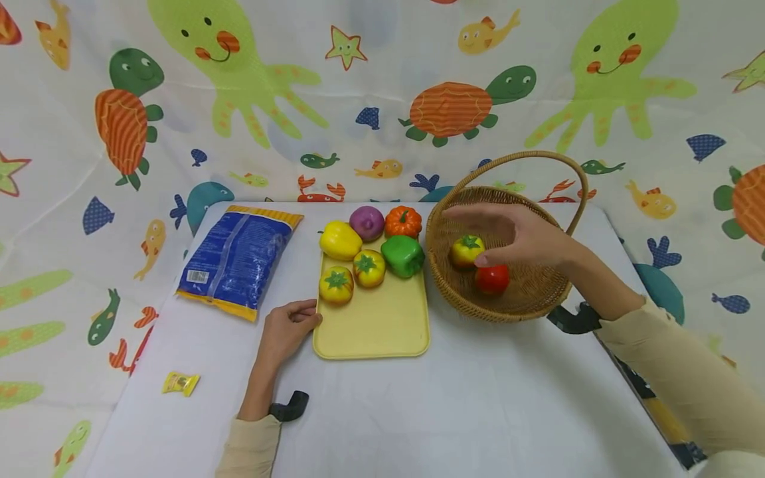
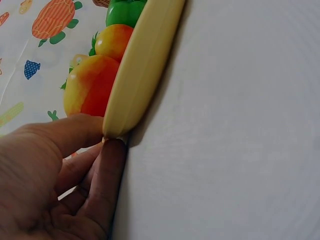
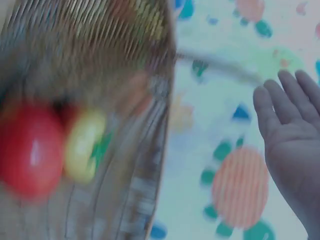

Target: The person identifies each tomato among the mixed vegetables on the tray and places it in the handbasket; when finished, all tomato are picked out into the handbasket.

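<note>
Below the right hand (image 1: 522, 236), with fingers straight, thumb apart and holding nothing, see the red fruit (image 1: 493, 281) and yellow fruit (image 1: 465, 255), untouched in the basket (image 1: 528, 289). Right of the left hand (image 1: 287, 334), see the tray (image 1: 376, 325), pinched at its left edge, long axis running forward.

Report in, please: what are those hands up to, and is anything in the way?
Left hand pinching tray edge. Right hand over basket, holding nothing. Red fruit, yellow fruit inside basket. Handle arches nearby, might hinder.
</note>
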Action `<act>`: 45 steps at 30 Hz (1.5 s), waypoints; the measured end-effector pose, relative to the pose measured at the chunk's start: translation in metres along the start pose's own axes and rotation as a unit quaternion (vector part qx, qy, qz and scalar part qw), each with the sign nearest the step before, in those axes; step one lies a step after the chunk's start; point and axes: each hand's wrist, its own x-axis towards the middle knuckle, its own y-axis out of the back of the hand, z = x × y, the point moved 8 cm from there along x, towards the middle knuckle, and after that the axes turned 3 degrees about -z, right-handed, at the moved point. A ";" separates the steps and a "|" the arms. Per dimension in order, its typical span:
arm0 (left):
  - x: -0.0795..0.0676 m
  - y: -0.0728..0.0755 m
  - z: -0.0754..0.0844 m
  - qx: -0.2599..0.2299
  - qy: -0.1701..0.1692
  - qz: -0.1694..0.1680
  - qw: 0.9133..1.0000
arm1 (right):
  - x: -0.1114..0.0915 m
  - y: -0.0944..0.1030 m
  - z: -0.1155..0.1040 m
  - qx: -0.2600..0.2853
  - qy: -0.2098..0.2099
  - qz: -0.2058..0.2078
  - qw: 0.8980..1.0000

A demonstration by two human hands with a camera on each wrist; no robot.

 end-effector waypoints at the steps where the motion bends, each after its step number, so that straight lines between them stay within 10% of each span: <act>1: 0.001 0.000 0.001 -0.002 -0.001 0.000 1.000 | 0.002 -0.007 -0.005 0.001 0.011 0.003 1.000; 11: 0.006 -0.001 0.003 -0.001 0.003 0.000 1.000 | 0.027 -0.082 -0.017 -0.012 0.021 0.095 0.995; 24: 0.004 0.000 -0.001 0.002 0.008 0.001 1.000 | 0.074 -0.167 0.062 0.005 -0.058 0.235 0.970; 45: 0.002 -0.001 -0.006 0.007 0.002 -0.001 1.000 | 0.118 -0.187 0.090 -0.058 -0.109 0.271 0.955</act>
